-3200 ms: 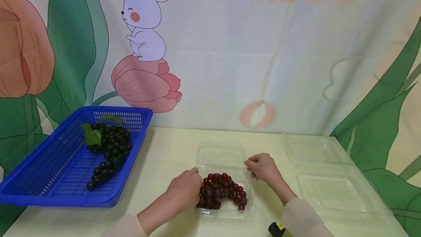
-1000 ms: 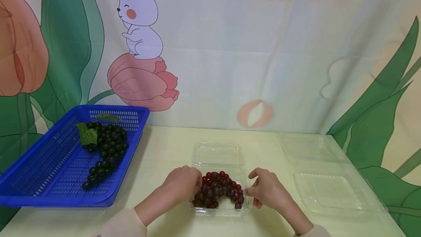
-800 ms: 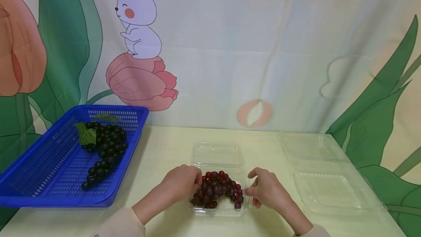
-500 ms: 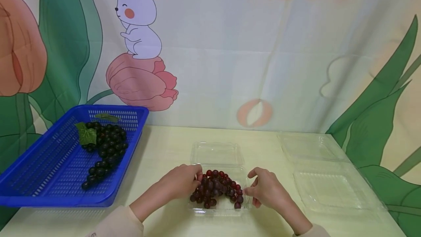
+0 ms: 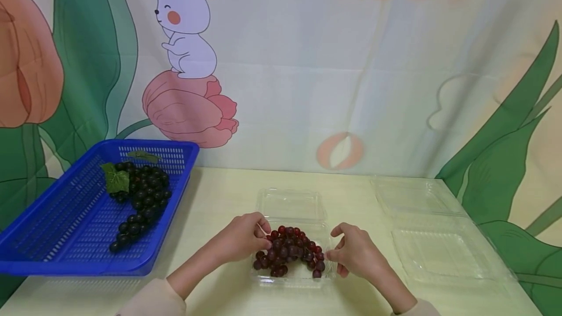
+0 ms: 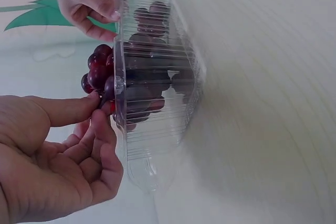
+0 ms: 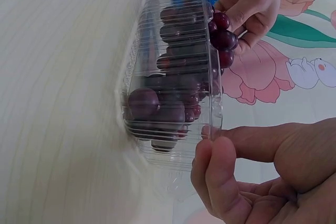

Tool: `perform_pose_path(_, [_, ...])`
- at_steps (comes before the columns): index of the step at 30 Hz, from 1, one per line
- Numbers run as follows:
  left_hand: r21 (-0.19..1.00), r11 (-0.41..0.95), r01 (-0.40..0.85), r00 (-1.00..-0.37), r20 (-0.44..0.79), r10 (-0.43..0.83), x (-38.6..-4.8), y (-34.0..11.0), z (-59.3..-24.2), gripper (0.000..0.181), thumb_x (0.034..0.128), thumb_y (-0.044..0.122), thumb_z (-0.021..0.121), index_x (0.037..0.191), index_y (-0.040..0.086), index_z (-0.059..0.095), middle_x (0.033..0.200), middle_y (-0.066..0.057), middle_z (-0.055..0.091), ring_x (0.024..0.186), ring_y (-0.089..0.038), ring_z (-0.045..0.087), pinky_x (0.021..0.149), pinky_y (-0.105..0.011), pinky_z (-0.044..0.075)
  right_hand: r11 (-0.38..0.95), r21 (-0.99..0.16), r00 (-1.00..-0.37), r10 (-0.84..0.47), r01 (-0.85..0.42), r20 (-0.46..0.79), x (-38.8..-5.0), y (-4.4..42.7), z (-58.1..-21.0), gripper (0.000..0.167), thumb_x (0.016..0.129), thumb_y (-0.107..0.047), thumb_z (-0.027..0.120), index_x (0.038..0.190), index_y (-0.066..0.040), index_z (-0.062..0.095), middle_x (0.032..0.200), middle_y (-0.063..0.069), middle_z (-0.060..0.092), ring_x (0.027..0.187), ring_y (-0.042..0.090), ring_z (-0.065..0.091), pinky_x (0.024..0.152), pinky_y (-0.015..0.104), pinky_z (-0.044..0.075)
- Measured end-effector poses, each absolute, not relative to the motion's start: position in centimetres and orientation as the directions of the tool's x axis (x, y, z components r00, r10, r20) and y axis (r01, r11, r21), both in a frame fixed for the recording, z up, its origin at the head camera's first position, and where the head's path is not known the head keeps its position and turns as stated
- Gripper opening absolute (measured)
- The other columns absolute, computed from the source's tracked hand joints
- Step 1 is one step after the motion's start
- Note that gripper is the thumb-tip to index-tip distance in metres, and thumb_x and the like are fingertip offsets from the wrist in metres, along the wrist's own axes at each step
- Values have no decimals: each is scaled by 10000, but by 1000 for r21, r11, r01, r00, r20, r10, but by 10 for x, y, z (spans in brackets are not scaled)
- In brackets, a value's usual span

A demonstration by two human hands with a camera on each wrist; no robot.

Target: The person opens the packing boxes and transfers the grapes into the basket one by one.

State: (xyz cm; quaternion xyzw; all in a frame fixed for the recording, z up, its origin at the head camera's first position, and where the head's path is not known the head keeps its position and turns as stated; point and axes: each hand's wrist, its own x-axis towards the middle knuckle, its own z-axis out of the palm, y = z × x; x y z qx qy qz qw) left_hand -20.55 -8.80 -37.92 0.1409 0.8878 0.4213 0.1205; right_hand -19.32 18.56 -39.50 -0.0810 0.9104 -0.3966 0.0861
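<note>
A bunch of dark red grapes (image 5: 290, 250) lies in a clear plastic clamshell box (image 5: 287, 282), its hinged lid (image 5: 290, 205) folded back on the table. My left hand (image 5: 243, 238) is at the box's left side, thumb and index finger pinching the bunch at its upper left. In the left wrist view, grapes (image 6: 100, 72) rise above the rim beside those fingertips (image 6: 94, 98). My right hand (image 5: 357, 252) pinches the box's right rim; the right wrist view shows its thumb and fingers (image 7: 220, 166) at the ribbed wall (image 7: 173, 153).
A blue plastic basket (image 5: 175, 252) stands at the left, holding a bunch of black grapes (image 5: 149, 194) with a green leaf (image 5: 116, 179). At the right lies another clear clamshell box (image 5: 443, 255), opened flat. A printed curtain (image 5: 281, 87) hangs behind the table.
My right hand has come from the box's back right corner to its right side. My left hand has risen slightly, and the grapes' left part has shifted up and inward with it.
</note>
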Motion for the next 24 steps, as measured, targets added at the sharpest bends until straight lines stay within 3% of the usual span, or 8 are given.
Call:
perform_pose_path(10, [853, 514, 92, -902, -147, 405, -207, -93, -380, 168, 897, -91, 719, 1040, -23, 664, 838, -56, 651, 761, -155, 622, 670, -293, 508, 669, -740, -972, -210, -67, -102, -193, 185, -395, 446, 878, 13, 791, 1248, 122, 566, 699, 92, 680, 455, 218, 626, 548, 342, 566])
perform_pose_path(24, [812, 544, 211, -909, -41, 414, -207, -95, -381, 33, 950, 48, 728, 958, 16, 729, 841, -40, 722, 760, -129, 635, 661, -300, 520, 674, -735, -972, -213, -73, -99, -193, 184, -394, 449, 877, 24, 787, 1254, 125, 565, 695, 84, 678, 455, 211, 626, 542, 333, 558])
